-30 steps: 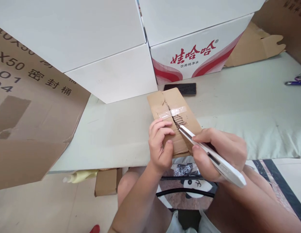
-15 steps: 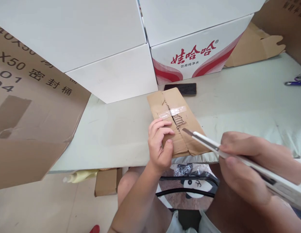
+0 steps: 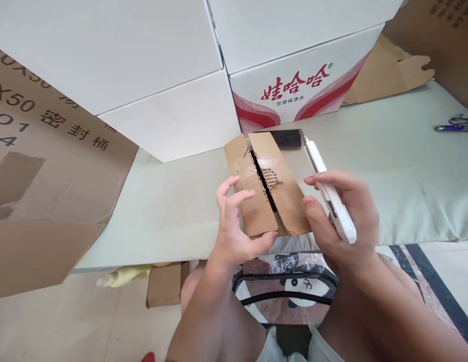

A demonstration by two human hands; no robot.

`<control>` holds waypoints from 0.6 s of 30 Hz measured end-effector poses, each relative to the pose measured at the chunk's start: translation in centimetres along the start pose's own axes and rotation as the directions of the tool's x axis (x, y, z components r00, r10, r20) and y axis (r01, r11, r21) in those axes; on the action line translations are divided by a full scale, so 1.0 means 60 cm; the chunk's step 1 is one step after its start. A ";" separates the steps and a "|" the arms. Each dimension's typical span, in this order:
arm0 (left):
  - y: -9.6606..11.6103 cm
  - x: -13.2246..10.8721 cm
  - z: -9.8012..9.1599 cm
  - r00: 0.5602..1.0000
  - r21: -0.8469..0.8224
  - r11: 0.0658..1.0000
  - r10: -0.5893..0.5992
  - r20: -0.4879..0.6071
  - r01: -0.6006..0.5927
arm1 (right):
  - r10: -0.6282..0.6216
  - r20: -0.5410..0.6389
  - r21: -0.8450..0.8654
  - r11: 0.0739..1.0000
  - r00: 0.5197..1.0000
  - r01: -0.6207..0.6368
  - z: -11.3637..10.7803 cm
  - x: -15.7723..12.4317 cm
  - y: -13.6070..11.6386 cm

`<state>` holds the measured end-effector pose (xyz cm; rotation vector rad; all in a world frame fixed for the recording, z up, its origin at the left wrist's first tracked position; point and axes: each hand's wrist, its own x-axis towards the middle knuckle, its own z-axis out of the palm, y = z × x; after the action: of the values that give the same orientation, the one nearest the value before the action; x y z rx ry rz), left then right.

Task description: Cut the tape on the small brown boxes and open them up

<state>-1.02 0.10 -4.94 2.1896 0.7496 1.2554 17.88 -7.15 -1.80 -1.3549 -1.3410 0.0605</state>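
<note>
A small brown cardboard box point(image 3: 251, 203) sits at the near edge of the table, with a dark gap between its two top flaps. Torn corrugation shows beside the slit. My left hand point(image 3: 237, 221) steadies the box, fingers spread over the left flap and thumb at the front edge. In my right hand point(image 3: 343, 216) is a white utility knife point(image 3: 328, 188), its blade end pointing away from me and to the right of the box. The fingers of that hand come close to the box's right side.
Behind the box lies a black phone point(image 3: 290, 139), in front of stacked white cartons point(image 3: 169, 115). A large brown carton point(image 3: 64, 201) fills the left. Pens point(image 3: 455, 127) and loose cardboard point(image 3: 388, 73) are at the right. Below the table edge is a stool with a panda print point(image 3: 304, 289).
The slit between the flaps has widened, and the tape across it is parted. My right hand swung the knife up off the box to point away. My left thumb moved down to the front edge.
</note>
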 end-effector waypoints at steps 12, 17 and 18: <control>-0.035 0.006 -0.029 0.987 -0.079 0.997 0.008 -0.163 -0.021 | 0.669 0.253 -0.780 0.569 0.699 -0.262 0.019 0.003 0.133; -0.039 0.005 -0.027 0.986 -0.062 0.998 0.015 -0.163 -0.025 | 0.687 0.310 -0.826 0.537 0.657 -0.171 0.013 0.012 0.103; -0.042 0.004 -0.028 0.987 -0.066 0.998 0.012 -0.159 -0.023 | 0.706 0.338 -0.824 0.541 0.622 -0.166 0.008 0.016 0.094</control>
<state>-2.90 2.32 -5.68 2.0645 0.7394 1.4553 21.44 -4.31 -5.31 -2.5900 -1.5828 0.4526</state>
